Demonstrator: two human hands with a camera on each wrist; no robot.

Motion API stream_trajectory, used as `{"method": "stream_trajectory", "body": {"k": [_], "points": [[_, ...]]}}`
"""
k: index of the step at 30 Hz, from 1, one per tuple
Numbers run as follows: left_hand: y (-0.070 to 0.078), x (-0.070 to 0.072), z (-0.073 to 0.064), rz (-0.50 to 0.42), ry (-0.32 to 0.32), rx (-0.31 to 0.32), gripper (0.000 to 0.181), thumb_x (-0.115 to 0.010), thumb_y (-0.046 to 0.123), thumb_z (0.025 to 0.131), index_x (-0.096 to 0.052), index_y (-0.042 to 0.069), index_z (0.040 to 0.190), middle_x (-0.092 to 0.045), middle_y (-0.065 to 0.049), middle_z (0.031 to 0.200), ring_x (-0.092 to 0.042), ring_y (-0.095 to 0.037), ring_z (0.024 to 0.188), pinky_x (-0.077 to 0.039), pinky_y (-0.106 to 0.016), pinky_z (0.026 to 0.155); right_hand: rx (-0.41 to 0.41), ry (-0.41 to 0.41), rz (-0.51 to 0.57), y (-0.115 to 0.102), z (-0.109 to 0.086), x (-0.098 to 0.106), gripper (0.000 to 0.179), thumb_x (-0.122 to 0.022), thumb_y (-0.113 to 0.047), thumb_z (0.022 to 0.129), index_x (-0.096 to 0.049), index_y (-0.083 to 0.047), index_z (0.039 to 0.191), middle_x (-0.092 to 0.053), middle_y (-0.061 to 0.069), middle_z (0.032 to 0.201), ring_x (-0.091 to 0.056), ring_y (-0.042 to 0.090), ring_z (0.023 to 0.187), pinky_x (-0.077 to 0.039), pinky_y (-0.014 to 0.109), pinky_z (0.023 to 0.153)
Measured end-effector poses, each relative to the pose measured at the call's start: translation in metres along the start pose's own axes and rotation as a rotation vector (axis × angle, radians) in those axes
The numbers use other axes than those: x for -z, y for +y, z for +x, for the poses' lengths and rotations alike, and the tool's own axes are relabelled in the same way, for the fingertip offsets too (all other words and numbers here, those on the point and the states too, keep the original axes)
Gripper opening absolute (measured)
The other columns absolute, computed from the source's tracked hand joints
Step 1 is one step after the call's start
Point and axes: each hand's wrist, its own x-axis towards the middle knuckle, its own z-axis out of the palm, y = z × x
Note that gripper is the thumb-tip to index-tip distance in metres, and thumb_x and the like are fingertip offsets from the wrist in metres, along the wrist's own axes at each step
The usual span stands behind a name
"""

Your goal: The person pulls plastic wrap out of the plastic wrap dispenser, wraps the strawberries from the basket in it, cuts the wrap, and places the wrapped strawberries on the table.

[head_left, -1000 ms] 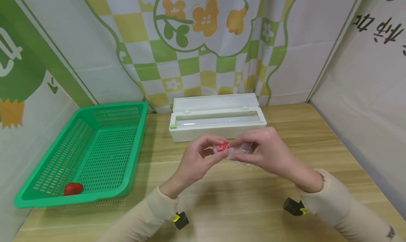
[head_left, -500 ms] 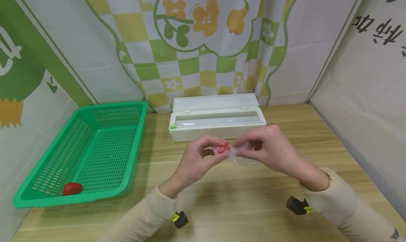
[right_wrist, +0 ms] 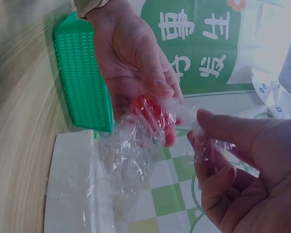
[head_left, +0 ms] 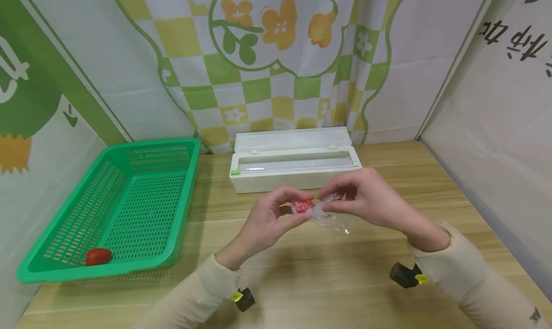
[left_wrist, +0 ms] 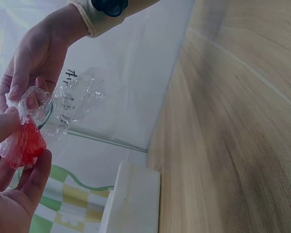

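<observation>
Above the table, my left hand (head_left: 260,220) holds a small red fruit (head_left: 303,206) between thumb and fingertips. Clear cling film (left_wrist: 80,99) is wrapped round the fruit, and its loose end trails out to the right. My right hand (head_left: 375,199) pinches the gathered film close beside the fruit. In the right wrist view, that film (right_wrist: 131,155) fans out in crumpled folds below the two hands. Wrinkled film partly covers the fruit (right_wrist: 153,112), so its exact kind is unclear.
A white cling film dispenser (head_left: 297,180) with its lid up stands at the back of the wooden table (head_left: 319,281). To the left sits a green plastic basket (head_left: 189,199), with another red fruit (head_left: 98,256) in its near corner. Printed cloth hangs behind.
My right hand has shifted slightly right from the fruit, and the film between the hands looks more gathered, its loose end hanging lower. The left hand keeps its hold, almost still.
</observation>
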Motion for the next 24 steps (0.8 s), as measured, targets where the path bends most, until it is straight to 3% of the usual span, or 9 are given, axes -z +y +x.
{"method": "stream_trajectory", "body": {"k": [9, 13, 18, 24], "points": [[0.001, 0.000, -0.002, -0.049, -0.011, 0.029, 0.026, -0.074, -0.001, 0.085, -0.065, 0.002, 0.109, -0.061, -0.015, 0.130, -0.065, -0.015, 0.107, -0.060, -0.032, 0.088, 0.027, 0.008, 0.056, 0.009, 0.003, -0.003, 0.009, -0.076, -0.014, 0.086, -0.078, -0.014, 0.095, -0.076, -0.003, 0.089, -0.053, 0.006, 0.062, -0.047, 0.020, 0.054], [0.000, 0.000, -0.002, -0.118, -0.007, 0.032, 0.028, -0.073, -0.004, 0.084, -0.064, -0.004, 0.110, -0.053, -0.018, 0.124, -0.063, -0.015, 0.103, -0.060, -0.034, 0.089, 0.043, 0.035, 0.080, 0.012, 0.004, -0.006, 0.009, -0.076, -0.012, 0.086, -0.078, -0.012, 0.094, -0.077, 0.000, 0.090, -0.057, 0.005, 0.064, -0.050, 0.021, 0.055], [0.000, 0.001, -0.002, -0.186, -0.012, 0.045, 0.029, -0.073, -0.002, 0.085, -0.065, -0.004, 0.113, -0.056, -0.013, 0.118, -0.064, -0.013, 0.102, -0.060, -0.037, 0.089, 0.038, 0.038, 0.104, 0.015, 0.005, -0.009, 0.010, -0.077, -0.011, 0.085, -0.078, -0.011, 0.095, -0.077, 0.002, 0.091, -0.061, 0.006, 0.065, -0.053, 0.022, 0.057], [0.000, 0.003, -0.001, -0.205, -0.024, 0.061, 0.036, -0.071, 0.001, 0.088, -0.063, 0.001, 0.123, -0.061, -0.014, 0.127, -0.063, -0.016, 0.114, -0.058, -0.037, 0.094, 0.044, 0.028, 0.161, 0.019, 0.007, -0.012, 0.013, -0.077, -0.010, 0.084, -0.078, -0.011, 0.097, -0.077, 0.002, 0.092, -0.066, 0.008, 0.069, -0.057, 0.024, 0.061]]}}
